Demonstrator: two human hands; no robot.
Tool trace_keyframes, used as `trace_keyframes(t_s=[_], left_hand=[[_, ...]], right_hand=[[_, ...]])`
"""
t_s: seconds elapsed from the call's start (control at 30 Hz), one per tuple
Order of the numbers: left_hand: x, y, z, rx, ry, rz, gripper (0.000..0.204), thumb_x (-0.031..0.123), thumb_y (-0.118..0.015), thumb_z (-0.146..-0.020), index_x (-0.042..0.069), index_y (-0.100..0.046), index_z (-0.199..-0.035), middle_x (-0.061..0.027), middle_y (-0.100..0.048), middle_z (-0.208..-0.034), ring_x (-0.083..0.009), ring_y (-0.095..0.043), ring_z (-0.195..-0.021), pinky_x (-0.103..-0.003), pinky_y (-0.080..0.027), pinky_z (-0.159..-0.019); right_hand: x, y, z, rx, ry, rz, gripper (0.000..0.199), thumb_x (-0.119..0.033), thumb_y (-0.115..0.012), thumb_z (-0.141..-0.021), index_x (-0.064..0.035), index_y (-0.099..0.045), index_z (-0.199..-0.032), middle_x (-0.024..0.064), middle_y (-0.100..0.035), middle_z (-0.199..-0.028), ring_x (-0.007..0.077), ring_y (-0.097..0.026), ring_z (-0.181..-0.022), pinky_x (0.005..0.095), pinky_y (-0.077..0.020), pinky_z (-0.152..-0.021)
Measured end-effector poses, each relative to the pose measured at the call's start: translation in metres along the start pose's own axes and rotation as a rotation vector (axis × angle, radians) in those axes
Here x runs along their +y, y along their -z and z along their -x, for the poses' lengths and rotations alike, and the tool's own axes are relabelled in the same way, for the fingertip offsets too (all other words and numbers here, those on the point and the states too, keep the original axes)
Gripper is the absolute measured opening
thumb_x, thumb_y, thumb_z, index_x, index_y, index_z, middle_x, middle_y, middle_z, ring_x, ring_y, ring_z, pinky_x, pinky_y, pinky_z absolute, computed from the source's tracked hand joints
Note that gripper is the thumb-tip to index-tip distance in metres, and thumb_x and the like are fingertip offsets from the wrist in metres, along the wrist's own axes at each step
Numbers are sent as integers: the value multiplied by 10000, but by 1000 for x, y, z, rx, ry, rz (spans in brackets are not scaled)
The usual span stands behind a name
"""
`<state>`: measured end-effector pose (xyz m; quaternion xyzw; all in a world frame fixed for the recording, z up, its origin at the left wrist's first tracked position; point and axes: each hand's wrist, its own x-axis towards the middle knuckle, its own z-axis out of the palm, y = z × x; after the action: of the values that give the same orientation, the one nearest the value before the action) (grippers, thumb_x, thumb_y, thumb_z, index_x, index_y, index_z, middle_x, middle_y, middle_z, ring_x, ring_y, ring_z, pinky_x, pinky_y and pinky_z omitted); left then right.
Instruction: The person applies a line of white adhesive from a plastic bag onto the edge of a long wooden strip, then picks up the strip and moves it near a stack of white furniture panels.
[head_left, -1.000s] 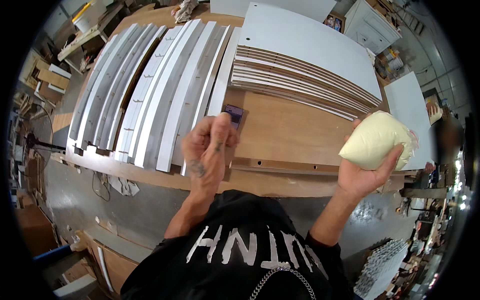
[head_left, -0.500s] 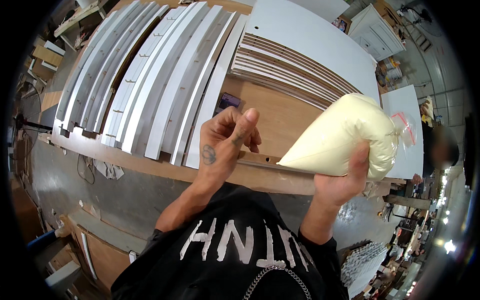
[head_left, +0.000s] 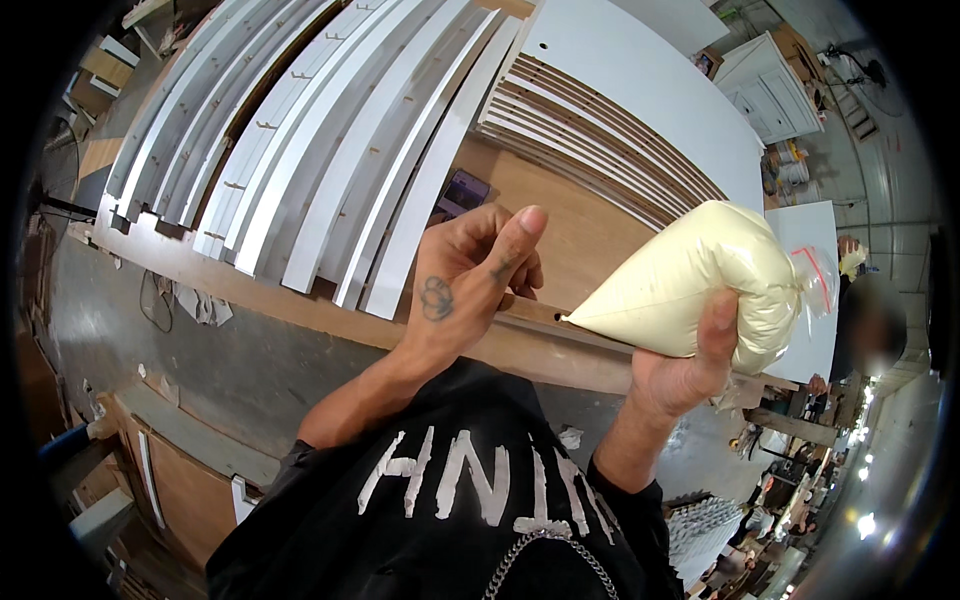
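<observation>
My right hand (head_left: 690, 365) grips a full, cone-shaped plastic bag of pale yellow paste (head_left: 680, 270) from below, thumb up along its near side. The bag's narrow tip points left and meets, or nearly meets, a dark hole in a narrow wooden strip (head_left: 530, 311). That strip has a brown edge and runs rightward behind the bag, which hides part of it. Around the strip's left end my left hand (head_left: 475, 260) is closed, its thumb raised and fingers curled. Just behind that hand lies a small purple and black box (head_left: 464, 192) on the tabletop.
Several long white boards with small wooden dowels (head_left: 330, 150) lie side by side at the left. Beyond the bag are a row of brown-edged strips (head_left: 600, 130) and a large white panel (head_left: 640, 90). A white cabinet (head_left: 772, 88) stands far right. Another person (head_left: 870, 320) is at the right edge.
The view has shifted slightly, so the table appears moved. My left hand sits a little further right in the picture, and the bag's tip is still at the strip's hole.
</observation>
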<state>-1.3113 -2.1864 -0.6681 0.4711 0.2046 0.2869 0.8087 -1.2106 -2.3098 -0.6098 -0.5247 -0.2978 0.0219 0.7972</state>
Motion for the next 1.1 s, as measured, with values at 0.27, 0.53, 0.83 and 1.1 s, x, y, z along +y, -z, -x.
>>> trace_keyframes(t_s=[0.27,0.53,0.83,1.1], left_hand=[[4,-2,-1,7,30,-3,311,311,-616,-875,30,-559,-754,-30,-515,-602,-116,-550,-545,-221,-446,-465],[3,1,-2,-1,33,-28,394,365,-628,-858,77,-482,-632,-8,-462,-541,-115,-551,-545,-218,-428,-453],[4,0,-3,0,44,-37,446,409,-605,-865,88,-467,-588,-12,-453,-528,-109,-547,-537,-212,-406,-440],[7,-1,-2,7,46,-41,459,435,-591,-867,86,-479,-591,-39,-498,-529,-81,-508,-483,-190,-343,-394]], right_hand=[[4,4,0,25,-49,6,650,-142,-676,-716,-24,-405,-1295,115,-520,-1208,248,-514,-1114,398,-386,-992],[7,-1,-5,-16,89,59,563,-199,-621,-802,-14,-397,-1285,155,-520,-1203,257,-549,-1076,400,-465,-929],[9,-1,-7,-47,103,53,551,-185,-615,-803,9,-404,-1274,162,-511,-1215,261,-537,-1093,401,-456,-939],[3,-5,-2,-12,33,-3,724,-77,-690,-717,-32,-325,-1341,127,-496,-1225,249,-506,-1120,400,-384,-992]])
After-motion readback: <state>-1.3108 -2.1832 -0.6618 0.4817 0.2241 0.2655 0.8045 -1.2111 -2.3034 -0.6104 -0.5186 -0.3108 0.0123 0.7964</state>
